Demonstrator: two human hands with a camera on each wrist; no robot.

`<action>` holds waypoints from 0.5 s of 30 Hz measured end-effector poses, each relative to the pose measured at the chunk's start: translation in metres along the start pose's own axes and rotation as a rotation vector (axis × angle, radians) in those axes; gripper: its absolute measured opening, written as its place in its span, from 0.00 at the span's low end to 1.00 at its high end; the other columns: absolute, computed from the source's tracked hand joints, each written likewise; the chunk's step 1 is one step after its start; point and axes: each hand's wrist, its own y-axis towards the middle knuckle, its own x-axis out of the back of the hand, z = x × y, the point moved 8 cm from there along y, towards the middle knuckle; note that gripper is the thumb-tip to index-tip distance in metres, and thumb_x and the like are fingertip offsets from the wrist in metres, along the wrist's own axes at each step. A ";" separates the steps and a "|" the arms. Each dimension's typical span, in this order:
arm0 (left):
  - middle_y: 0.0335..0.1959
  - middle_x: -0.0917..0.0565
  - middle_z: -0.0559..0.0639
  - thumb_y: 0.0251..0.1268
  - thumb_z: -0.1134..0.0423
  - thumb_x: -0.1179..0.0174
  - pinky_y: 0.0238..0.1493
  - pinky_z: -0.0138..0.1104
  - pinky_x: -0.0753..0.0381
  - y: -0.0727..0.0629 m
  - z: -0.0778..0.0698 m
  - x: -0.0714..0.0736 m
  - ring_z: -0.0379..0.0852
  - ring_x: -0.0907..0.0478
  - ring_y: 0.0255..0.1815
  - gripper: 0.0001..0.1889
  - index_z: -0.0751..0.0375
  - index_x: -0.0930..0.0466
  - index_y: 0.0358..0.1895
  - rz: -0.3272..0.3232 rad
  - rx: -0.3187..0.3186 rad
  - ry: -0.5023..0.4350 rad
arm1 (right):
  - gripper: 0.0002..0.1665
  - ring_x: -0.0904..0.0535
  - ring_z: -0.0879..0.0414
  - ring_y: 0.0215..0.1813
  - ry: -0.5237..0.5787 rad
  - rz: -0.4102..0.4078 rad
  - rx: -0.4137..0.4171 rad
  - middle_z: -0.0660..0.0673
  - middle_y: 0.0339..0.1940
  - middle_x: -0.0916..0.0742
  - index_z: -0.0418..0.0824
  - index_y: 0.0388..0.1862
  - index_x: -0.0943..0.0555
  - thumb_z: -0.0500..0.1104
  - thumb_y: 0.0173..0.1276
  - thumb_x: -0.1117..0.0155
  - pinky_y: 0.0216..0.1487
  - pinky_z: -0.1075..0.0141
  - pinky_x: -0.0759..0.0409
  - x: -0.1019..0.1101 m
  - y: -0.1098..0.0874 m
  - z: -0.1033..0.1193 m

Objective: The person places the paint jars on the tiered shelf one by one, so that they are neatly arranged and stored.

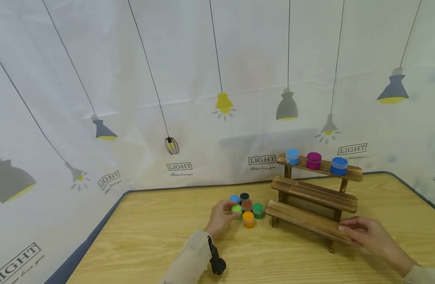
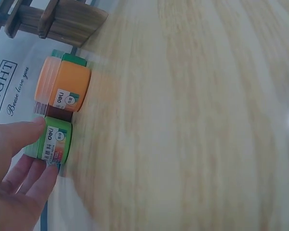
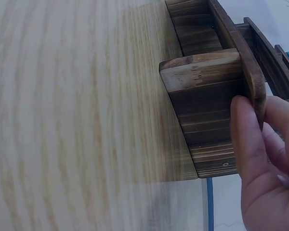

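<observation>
My left hand [image 1: 220, 217] has thumb and fingers on either side of a light green paint jar [image 1: 237, 212], pinching it where it stands in a cluster. In the left wrist view the same green jar [image 2: 54, 139] carries a white "deli" label. Close around it are an orange jar [image 1: 248, 219], a dark green jar [image 1: 258, 211], a brown one [image 1: 246, 206], a black one [image 1: 244, 198] and a light blue one [image 1: 234, 199]. My right hand [image 1: 371, 236] grips the right end of the lowest step of a wooden three-step rack [image 1: 306, 221]; its thumb lies under the board [image 3: 253, 72].
On the rack's top step stand a light blue jar [image 1: 292, 157], a magenta jar [image 1: 313, 161] and a blue jar [image 1: 339, 166]. The rack stands on a wood-grain table [image 1: 160, 236]. Behind rises a white cloth [image 1: 189, 118] printed with lamps.
</observation>
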 end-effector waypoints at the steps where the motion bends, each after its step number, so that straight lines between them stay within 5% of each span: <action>1: 0.42 0.25 0.56 0.52 0.71 0.38 0.42 0.38 0.25 0.000 0.002 0.000 0.51 0.28 0.42 0.16 0.68 0.24 0.46 -0.003 0.004 0.005 | 0.23 0.21 0.61 0.28 0.001 0.001 -0.001 0.34 0.38 0.19 0.19 0.47 0.29 0.41 0.66 0.47 0.28 0.65 0.21 -0.001 0.000 0.000; 15: 0.39 0.28 0.53 0.49 0.68 0.35 0.40 0.37 0.26 -0.001 0.009 0.004 0.48 0.29 0.38 0.17 0.65 0.23 0.45 -0.017 0.027 0.007 | 0.24 0.21 0.60 0.27 -0.023 0.009 -0.022 0.36 0.36 0.18 0.19 0.48 0.29 0.42 0.66 0.47 0.27 0.65 0.22 -0.002 0.000 0.003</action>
